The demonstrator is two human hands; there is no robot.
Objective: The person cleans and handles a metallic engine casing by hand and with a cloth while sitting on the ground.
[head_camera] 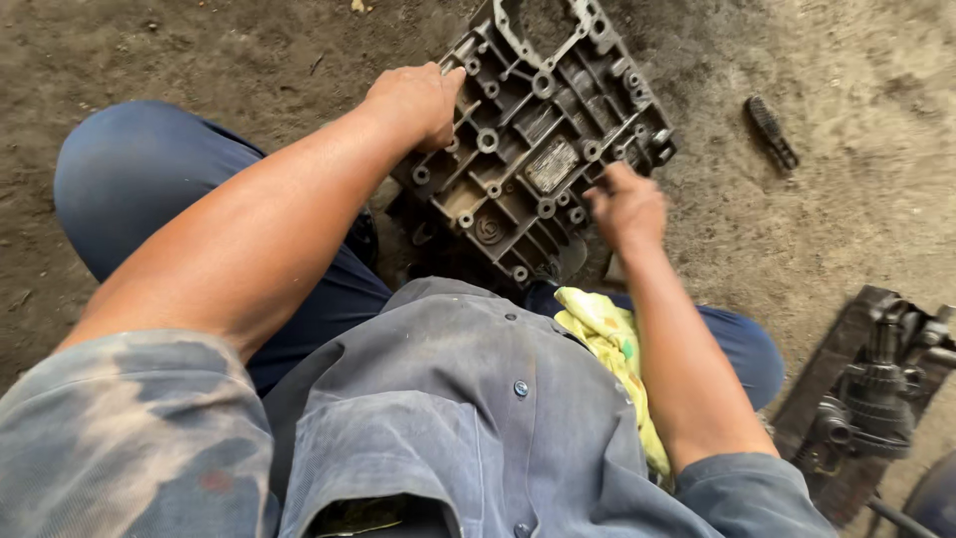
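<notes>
A grimy cast-metal housing [543, 139], ribbed and full of round bosses, stands tilted on the dirt ground [856, 80] in front of the person's knees. The left hand [413, 100] grips its upper left edge, fingers curled over the rim. The right hand [625, 207] rests against its lower right edge; its fingers blur, so their grasp cannot be told. A yellow rag [609, 344] lies on the lap, a small dark ridged part [773, 132] sits well right, and a greasy gear assembly [874, 399] lies nearby.

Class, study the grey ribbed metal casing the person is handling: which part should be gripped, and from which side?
Judging by its pose, grip the casing by its outer rim, one hand per opposite side edge. It is tilted up off the dirt floor, so both edges are free. The left hand and right hand already sit there; the ribs offer finger purchase.
</notes>
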